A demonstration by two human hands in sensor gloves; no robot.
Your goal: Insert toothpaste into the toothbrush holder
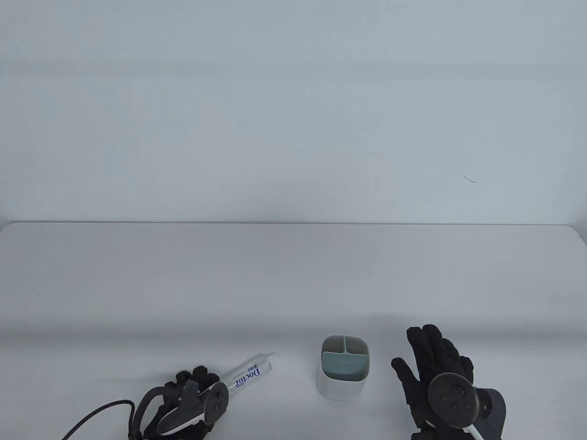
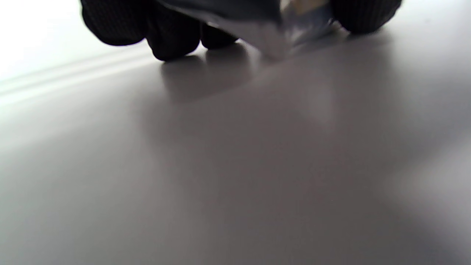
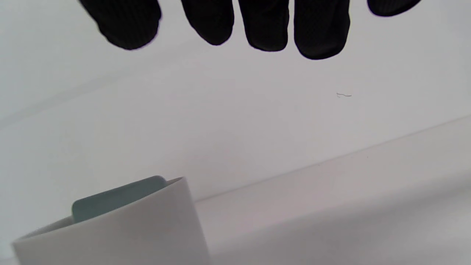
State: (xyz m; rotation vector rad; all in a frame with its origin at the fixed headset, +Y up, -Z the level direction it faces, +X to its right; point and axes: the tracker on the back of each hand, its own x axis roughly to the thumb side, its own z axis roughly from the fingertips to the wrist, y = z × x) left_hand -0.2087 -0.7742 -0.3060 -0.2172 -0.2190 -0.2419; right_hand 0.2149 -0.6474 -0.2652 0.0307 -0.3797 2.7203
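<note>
A white toothpaste tube point(image 1: 247, 372) with blue lettering lies on the table at the front left, its cap pointing back right. My left hand point(image 1: 202, 378) is curled over the tube's near end. In the left wrist view the fingers point(image 2: 173, 40) and thumb point(image 2: 364, 14) close on either side of the tube's flat end point(image 2: 272, 33), low at the table surface. The white toothbrush holder point(image 1: 341, 389) with blue-grey compartments stands upright right of the tube and also shows in the right wrist view point(image 3: 121, 232). My right hand point(image 1: 426, 357) is open and empty to the holder's right, its fingertips point(image 3: 316, 33) spread.
The white table point(image 1: 293, 275) runs back to a pale wall. A black cable point(image 1: 101, 412) trails from the left glove to the front edge. A small mark point(image 1: 468, 179) is on the wall at the right.
</note>
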